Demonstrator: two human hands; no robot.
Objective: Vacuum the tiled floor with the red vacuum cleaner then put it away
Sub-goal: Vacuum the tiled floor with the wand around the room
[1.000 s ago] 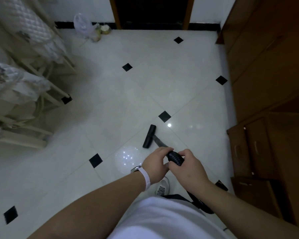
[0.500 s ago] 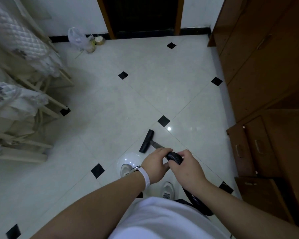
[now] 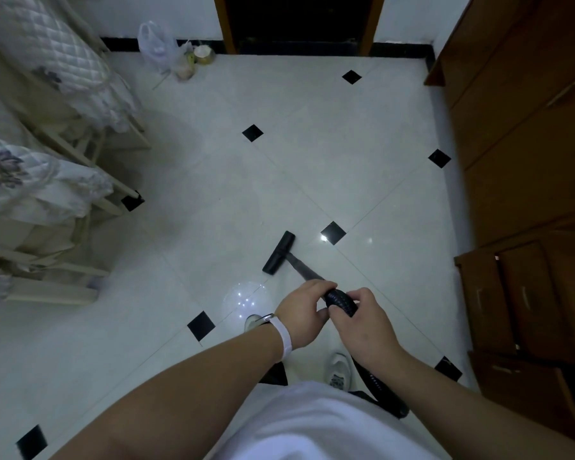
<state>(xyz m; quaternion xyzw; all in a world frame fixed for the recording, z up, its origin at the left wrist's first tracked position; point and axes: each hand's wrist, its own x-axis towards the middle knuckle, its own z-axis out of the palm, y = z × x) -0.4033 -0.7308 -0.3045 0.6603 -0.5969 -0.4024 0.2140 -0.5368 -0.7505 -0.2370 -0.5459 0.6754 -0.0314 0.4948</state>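
Mostly open going ahead: pale tiled floor [image 3: 279, 180] from frame centre up to a dark doorway [image 3: 299, 21] at top centre. Hemmed at right by brown wooden cabinets [image 3: 528, 144] down the whole edge. Crowded at left by chairs [image 3: 57, 134], legs jutting toward the centre, two quilted covers draped over them. One plastic bag [image 3: 155, 44] at upper left against the skirting, small round things beside it, too small to tell.

Eight black diamond inlays [image 3: 252, 132] in plain sight. Two white shoes [image 3: 339, 370] low in the frame. One white wristband [image 3: 284, 336] on the left wrist.

Just below centre, one black floor nozzle [image 3: 279, 253], flat on the tile, bar set slantwise, near one inlay but apart from it. Thin dark wand [image 3: 304, 270] sloping down-right into the hands. Left hand [image 3: 304, 313] curled round the wand's upper end. Right hand [image 3: 362, 327] hard against it, fingers wrapped round the black ribbed hose [image 3: 341, 302], hose trailing on past the right shoe toward lower right.
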